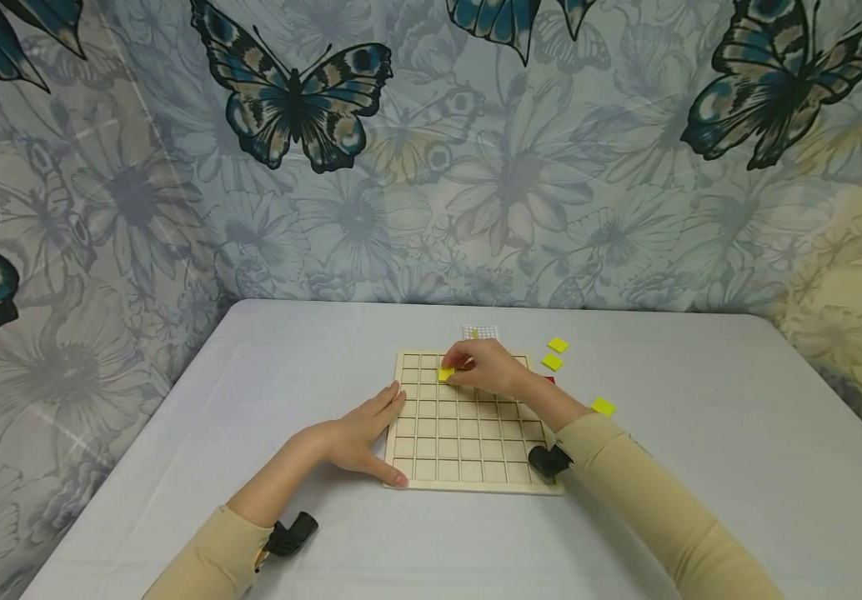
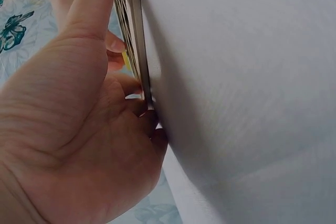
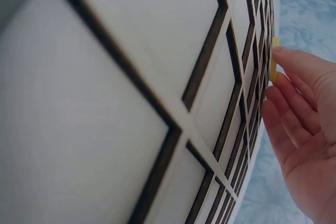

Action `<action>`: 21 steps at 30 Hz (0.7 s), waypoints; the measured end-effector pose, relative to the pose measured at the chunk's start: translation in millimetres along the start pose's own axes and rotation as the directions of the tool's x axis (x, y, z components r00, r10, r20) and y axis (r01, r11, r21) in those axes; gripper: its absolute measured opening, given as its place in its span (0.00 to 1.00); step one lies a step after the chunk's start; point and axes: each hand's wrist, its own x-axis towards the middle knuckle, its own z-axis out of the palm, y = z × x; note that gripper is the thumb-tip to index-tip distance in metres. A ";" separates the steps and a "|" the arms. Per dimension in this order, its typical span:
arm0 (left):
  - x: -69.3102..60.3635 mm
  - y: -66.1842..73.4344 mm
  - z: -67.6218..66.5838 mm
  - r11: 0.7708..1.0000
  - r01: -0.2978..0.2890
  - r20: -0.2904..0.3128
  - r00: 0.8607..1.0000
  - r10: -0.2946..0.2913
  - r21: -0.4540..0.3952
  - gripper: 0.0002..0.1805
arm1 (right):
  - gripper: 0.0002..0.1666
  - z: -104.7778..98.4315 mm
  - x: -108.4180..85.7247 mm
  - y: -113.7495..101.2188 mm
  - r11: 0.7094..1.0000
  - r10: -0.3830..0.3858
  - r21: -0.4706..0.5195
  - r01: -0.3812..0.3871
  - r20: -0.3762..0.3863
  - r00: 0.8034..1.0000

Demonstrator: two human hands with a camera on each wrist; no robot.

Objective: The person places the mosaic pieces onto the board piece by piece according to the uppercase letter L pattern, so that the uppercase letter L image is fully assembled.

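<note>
A light wooden grid board (image 1: 468,450) with square cells lies flat on the white table. My right hand (image 1: 487,368) pinches a small yellow square tile (image 1: 446,375) between thumb and fingers, over a cell near the board's far side. From the right wrist view, the tile stands on edge against or just above the grid; whether it touches cannot be told. Along the board's left edge rests my left hand (image 1: 359,433), fingers extended and thumb at the near left corner. The left wrist view shows its fingertips against the board's side.
Yellow tiles lie right of the board: a far tile (image 1: 558,344), one just nearer (image 1: 552,362), and another beside the right forearm (image 1: 603,406). A red piece (image 1: 549,379) is partly hidden by that arm. Behind the board is a small gridded card (image 1: 480,332).
</note>
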 end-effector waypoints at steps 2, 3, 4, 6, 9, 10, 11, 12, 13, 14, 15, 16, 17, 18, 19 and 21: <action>0.2 -0.5 0.2 1.000 -0.001 -0.001 1.000 0.001 0.001 0.67 | 0.11 0.4 0.1 1.0 1.000 -0.007 -0.009 0.007 -0.002 1.000; 0.2 -0.7 0.4 1.000 -0.002 -0.002 1.000 0.002 0.000 0.67 | 0.11 0.7 0.1 1.5 1.000 -0.011 -0.013 0.011 -0.003 1.000; 0.3 -1.0 0.5 1.000 -0.003 -0.002 1.000 0.003 0.000 0.67 | 0.11 0.9 0.2 2.0 1.000 -0.013 -0.014 0.013 -0.004 1.000; 0.5 -1.5 0.8 1.000 -0.004 -0.003 1.000 0.004 -0.001 0.67 | 0.11 1.5 0.2 3.0 1.000 -0.021 -0.018 0.021 -0.007 1.000; 0.5 -1.7 1.0 1.000 -0.004 -0.004 1.000 0.004 -0.002 0.67 | 0.11 2.3 0.2 4.4 0.999 -0.030 -0.021 0.029 -0.010 1.000; 0.6 -1.6 1.0 1.000 -0.004 -0.003 1.000 0.004 -0.002 0.67 | 0.11 2.4 0.0 4.6 0.999 -0.033 -0.022 0.032 -0.011 0.999; 0.6 -1.5 1.0 1.000 -0.004 -0.004 1.000 0.004 -0.002 0.67 | 0.10 2.5 -0.1 4.7 0.999 -0.034 -0.024 0.033 -0.013 0.999; 0.6 -1.4 1.0 1.000 -0.004 -0.004 1.000 0.004 -0.002 0.67 | 0.10 2.5 -0.3 4.8 0.999 -0.033 -0.024 0.033 -0.013 0.999; 0.5 -1.2 0.8 1.000 -0.005 -0.004 1.000 0.005 -0.002 0.67 | 0.10 2.3 -0.7 4.6 0.999 -0.032 -0.022 0.032 -0.015 0.999; 0.4 -1.0 0.8 1.000 -0.005 -0.004 1.000 0.005 -0.002 0.67 | 0.10 2.2 -1.1 4.5 0.999 -0.034 -0.020 0.034 -0.016 0.999; 0.4 -0.8 0.7 1.000 -0.005 -0.003 1.000 0.005 -0.002 0.67 | 0.10 2.0 -1.5 4.3 0.999 -0.037 -0.021 0.036 -0.017 0.999; 0.4 -0.8 0.6 1.000 -0.006 -0.003 1.000 0.006 -0.002 0.67 | 0.11 1.9 -2.0 4.2 0.999 -0.039 -0.020 0.039 -0.017 0.999; 0.4 -0.7 0.6 1.000 -0.005 -0.004 1.000 0.005 -0.001 0.67 | 0.11 1.7 -2.4 4.2 0.999 -0.043 -0.018 0.042 -0.017 0.999; 0.4 -0.6 0.5 1.000 -0.005 -0.003 1.000 0.005 -0.001 0.67 | 0.11 1.8 -2.5 4.6 0.999 -0.044 -0.014 0.044 -0.017 0.999; 0.4 -0.5 0.5 1.000 -0.004 -0.004 1.000 0.004 -0.001 0.67 | 0.11 1.8 -2.6 4.9 0.999 -0.044 -0.010 0.044 -0.016 0.999; 0.4 -0.6 0.7 1.000 -0.002 -0.004 1.000 0.002 0.000 0.67 | 0.11 2.0 -2.5 5.7 0.999 -0.039 -0.004 0.039 -0.015 0.999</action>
